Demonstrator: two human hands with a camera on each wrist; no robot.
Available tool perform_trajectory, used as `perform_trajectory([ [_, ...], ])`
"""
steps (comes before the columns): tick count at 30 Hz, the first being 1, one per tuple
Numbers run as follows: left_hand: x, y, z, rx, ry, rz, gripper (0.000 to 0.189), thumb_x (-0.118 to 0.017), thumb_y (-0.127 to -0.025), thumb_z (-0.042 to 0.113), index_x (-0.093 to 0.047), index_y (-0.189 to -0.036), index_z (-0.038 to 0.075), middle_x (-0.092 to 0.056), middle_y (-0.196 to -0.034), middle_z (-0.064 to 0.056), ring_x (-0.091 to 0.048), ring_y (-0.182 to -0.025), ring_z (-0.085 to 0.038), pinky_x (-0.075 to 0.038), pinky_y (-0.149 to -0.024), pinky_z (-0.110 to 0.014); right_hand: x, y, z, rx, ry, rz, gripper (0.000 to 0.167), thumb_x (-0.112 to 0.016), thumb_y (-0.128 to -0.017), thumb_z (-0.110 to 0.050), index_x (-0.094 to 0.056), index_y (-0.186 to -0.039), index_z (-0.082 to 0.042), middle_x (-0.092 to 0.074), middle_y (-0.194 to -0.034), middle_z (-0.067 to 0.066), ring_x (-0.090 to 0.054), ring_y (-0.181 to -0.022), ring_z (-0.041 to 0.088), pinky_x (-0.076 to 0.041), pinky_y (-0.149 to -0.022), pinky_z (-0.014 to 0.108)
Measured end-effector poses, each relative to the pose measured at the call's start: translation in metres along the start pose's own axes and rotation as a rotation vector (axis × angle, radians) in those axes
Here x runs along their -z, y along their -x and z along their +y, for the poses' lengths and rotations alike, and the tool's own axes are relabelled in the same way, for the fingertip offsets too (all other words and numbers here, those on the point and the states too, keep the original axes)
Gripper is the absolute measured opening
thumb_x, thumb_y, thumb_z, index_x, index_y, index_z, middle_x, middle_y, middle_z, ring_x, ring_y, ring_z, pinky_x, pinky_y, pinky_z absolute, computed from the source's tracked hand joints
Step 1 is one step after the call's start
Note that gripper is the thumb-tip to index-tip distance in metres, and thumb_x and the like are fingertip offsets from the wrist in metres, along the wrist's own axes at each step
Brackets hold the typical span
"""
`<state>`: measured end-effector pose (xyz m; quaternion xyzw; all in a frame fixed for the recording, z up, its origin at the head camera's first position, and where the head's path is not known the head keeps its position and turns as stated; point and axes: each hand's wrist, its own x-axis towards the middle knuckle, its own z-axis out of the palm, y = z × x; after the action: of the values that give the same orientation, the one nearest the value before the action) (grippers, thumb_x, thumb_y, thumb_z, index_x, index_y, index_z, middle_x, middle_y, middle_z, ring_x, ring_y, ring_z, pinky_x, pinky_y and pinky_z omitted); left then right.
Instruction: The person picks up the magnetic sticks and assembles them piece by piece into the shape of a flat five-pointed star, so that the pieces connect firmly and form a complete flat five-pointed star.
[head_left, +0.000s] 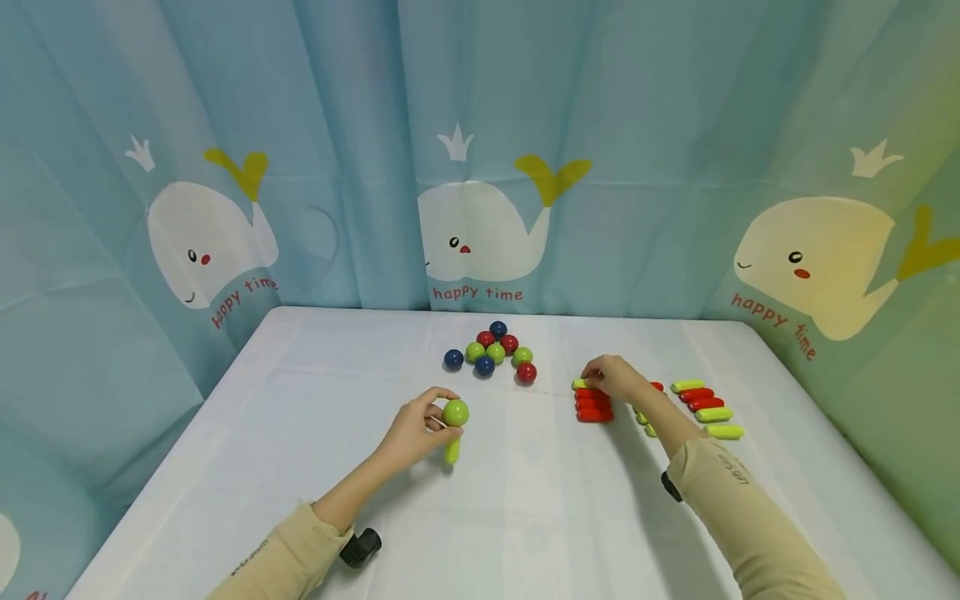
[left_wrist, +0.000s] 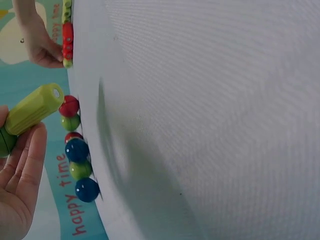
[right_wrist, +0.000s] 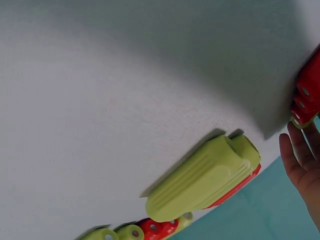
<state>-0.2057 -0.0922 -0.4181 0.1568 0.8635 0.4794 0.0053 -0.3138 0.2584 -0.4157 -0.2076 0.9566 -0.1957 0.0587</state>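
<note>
My left hand (head_left: 412, 432) grips a green maraca between thumb and fingers, above the table's middle. Its round ball (head_left: 455, 412) is at the top, and its green ribbed handle (head_left: 452, 452) points down. In the left wrist view this handle (left_wrist: 36, 109) shows a small hole in its end. On the right, my right hand (head_left: 615, 379) pinches a green handle (head_left: 579, 384) at the far end of a row of red handles (head_left: 594, 406). The right wrist view shows the fingertips (right_wrist: 294, 127) right at that green handle; the palm hides much of it.
Several red, green and blue balls (head_left: 496, 353) form a loose cluster at the back middle of the white table (head_left: 517, 500). Right of my right hand lie more green and red handles (head_left: 708, 414) in rows, partly behind the forearm. A curtain (head_left: 360, 208) with whales encloses the table.
</note>
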Motion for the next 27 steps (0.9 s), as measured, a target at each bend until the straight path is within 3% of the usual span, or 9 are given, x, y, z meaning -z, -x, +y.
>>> perform_trajectory([
  [8,-0.002,-0.001,0.0,-0.004,0.002,-0.003,0.042,-0.074,-0.079,0.01,-0.057,-0.117,0.01,-0.07,-0.086,-0.008,-0.065,-0.076,-0.015,-0.052,-0.069,-0.028,-0.002,-0.004,-0.003,-0.011,0.056,-0.03,0.012,-0.059,-0.088,0.001,-0.066,-0.095,0.008,-0.066,-0.091,0.02,-0.059,-0.083,0.027,-0.051,-0.082,0.043],
  [17,-0.007,-0.005,0.005,-0.019,0.043,-0.024,0.04,-0.073,-0.081,0.01,-0.055,-0.117,0.009,-0.069,-0.088,-0.01,-0.064,-0.075,-0.015,-0.053,-0.07,-0.028,-0.001,0.001,-0.007,-0.076,0.049,0.014,0.014,-0.056,-0.091,-0.001,-0.063,-0.101,0.006,-0.065,-0.098,0.02,-0.057,-0.086,0.029,-0.05,-0.084,0.045],
  [27,-0.008,-0.009,0.008,0.029,0.056,0.035,0.04,-0.074,-0.079,0.01,-0.057,-0.115,0.006,-0.069,-0.087,-0.01,-0.063,-0.073,-0.013,-0.052,-0.068,-0.027,-0.002,-0.004,-0.031,0.062,0.01,0.168,0.012,-0.059,-0.089,0.001,-0.063,-0.099,0.006,-0.067,-0.095,0.018,-0.06,-0.087,0.03,-0.051,-0.083,0.045],
])
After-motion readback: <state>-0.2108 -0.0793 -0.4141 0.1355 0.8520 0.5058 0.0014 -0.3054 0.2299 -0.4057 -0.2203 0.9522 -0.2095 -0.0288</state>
